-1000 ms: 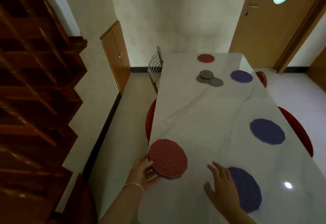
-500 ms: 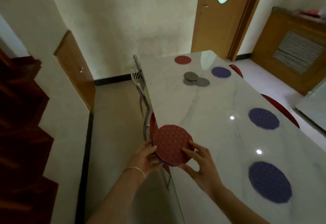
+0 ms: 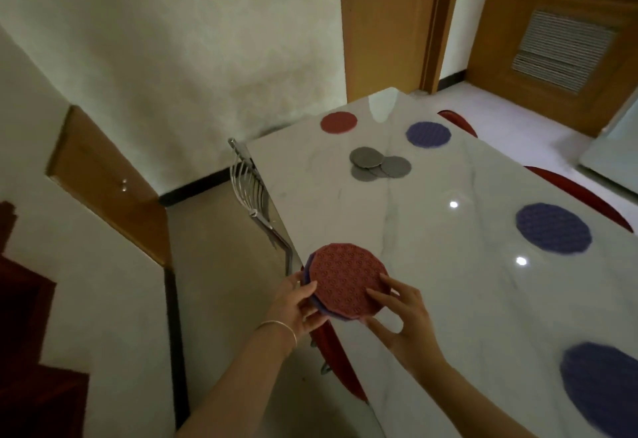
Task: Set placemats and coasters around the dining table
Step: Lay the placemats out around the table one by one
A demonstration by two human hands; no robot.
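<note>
Head view: person stands at the left long edge of the marble table [image 3: 431, 265], holding a small stack of mats over that edge.
Left hand [image 3: 297, 306]: closed on the stack from its left side, thumb on top, fingers underneath.
Right hand [image 3: 404, 320]: fingertips pinch the near-right rim of the top red mat [image 3: 348, 282]; thumb below it, not fully visible.
Stack: red mat on top, at least one purple mat [image 3: 319, 306] showing under its left rim; how many lie beneath cannot be told.
Step in hand (judgement): peeling the top red mat off the stack to lay it at the nearest left-edge seat.
Technique (judgement): left hand should clamp the lower mats while the right slides the red one sideways, so only one comes away; textured mats may cling, so a check for a second mat stuck below is worthwhile. It should be set flat, just inside the table edge, opposite the middle purple mat [image 3: 552, 227] for symmetry.
Count, purple mats laid: three along the right edge of the table: far [image 3: 428, 134], middle, near [image 3: 600, 386].
Count, red mats laid: one, at the far end of the table [image 3: 338, 122].
Count, grey coasters [image 3: 379, 165]: overlapping pile near the far end; three or four visible, none distributed yet.
Chairs: metal-backed chair [image 3: 250, 189] at the left edge; red seat [image 3: 331, 351] below the hands.
Remaining (judgement): left-edge places, then coasters.
</note>
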